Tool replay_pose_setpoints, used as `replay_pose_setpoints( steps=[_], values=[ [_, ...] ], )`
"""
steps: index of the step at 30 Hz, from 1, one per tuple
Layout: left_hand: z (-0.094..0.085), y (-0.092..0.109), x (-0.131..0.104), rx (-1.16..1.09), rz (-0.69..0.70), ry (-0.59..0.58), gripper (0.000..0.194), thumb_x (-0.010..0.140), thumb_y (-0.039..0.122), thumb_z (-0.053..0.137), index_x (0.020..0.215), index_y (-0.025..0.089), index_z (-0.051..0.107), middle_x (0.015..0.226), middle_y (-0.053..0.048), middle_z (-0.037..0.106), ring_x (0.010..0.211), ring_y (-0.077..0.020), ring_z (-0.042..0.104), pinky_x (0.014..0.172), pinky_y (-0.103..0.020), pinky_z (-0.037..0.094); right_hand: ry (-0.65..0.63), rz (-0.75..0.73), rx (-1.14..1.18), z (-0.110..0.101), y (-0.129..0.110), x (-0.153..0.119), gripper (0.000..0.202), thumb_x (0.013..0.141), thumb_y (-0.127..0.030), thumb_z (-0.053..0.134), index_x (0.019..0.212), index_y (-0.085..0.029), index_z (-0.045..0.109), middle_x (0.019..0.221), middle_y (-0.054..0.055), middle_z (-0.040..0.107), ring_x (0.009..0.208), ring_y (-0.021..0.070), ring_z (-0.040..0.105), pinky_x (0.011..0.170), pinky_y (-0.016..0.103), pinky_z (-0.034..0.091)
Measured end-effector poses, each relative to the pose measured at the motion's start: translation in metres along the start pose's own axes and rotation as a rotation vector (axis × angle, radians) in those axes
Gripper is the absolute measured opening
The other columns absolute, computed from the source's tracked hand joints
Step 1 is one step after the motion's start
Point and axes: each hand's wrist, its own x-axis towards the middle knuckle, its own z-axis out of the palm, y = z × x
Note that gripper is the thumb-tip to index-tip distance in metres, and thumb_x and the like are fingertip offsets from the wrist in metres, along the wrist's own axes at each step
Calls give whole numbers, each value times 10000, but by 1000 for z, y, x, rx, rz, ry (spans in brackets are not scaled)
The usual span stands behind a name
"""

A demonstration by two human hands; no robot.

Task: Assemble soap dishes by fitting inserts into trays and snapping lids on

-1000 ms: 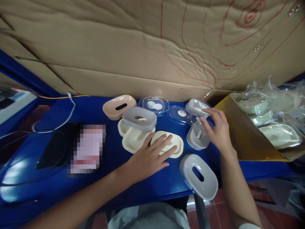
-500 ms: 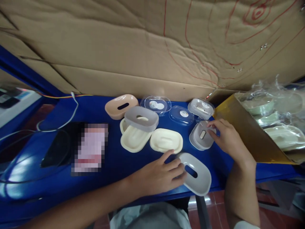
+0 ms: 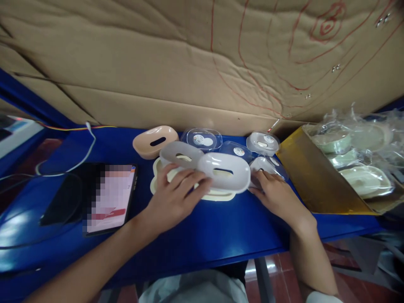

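Note:
My left hand (image 3: 179, 195) grips the left end of a light grey slotted dish (image 3: 224, 171), which lies over a cream tray (image 3: 221, 196). Beside it, a darker grey slotted dish (image 3: 179, 152) rests on other cream pieces (image 3: 155, 168). My right hand (image 3: 271, 189) is closed at a grey dish with a clear cover (image 3: 274, 166); its fingertips hide the near-left part. A peach slotted dish (image 3: 148, 145) sits at the back left. Clear lids with round stickers (image 3: 203, 139) (image 3: 235, 152) and a covered grey dish (image 3: 262, 143) stand along the back.
An open cardboard box (image 3: 318, 181) on the right holds plastic-wrapped green dishes (image 3: 366, 181). A phone or tablet (image 3: 115, 202) lies at left, near white cables (image 3: 83, 158). Brown cardboard (image 3: 142, 63) with red lines rises behind the blue table (image 3: 217, 231).
The light grey dish has moved from the table's front edge up onto the cream tray, with my left hand. My right hand has shifted left, and a clear cover now shows over the right grey dish.

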Motion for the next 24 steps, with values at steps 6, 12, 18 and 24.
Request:
replay_pose_setpoints(
  steps=[6,12,18,24],
  values=[
    [10,-17,4,179,-122,15,175,1016,162,689,1182,210,718,1147,-73,790,1092,-289,700,1136,-545,383,347,22,293,-18,-9,3,344,1119,-466,474,1386,-290,602,1314,95,765,1131,318,751,984,480,585],
    [19,-9,4,162,-189,-21,323,1019,153,664,1333,216,702,1371,-147,725,1216,-317,694,1159,-563,374,668,119,451,3,-29,39,383,1128,-506,437,1277,-255,684,1134,95,812,995,281,769,875,419,605],
    [23,21,1,68,-95,-146,407,1035,292,688,1436,230,662,1564,-195,607,1390,-365,615,1260,-622,262,409,-298,449,3,-42,80,431,1100,-538,517,1434,-286,621,1419,102,733,1323,296,679,1138,514,522],
    [24,29,2,8,-82,-208,481,1040,409,693,1494,262,629,1630,-200,546,1452,-376,567,1280,-653,210,394,-91,290,5,49,103,590,1091,-529,461,1596,-225,492,1689,160,491,1599,307,417,1301,583,314]
  ],
)
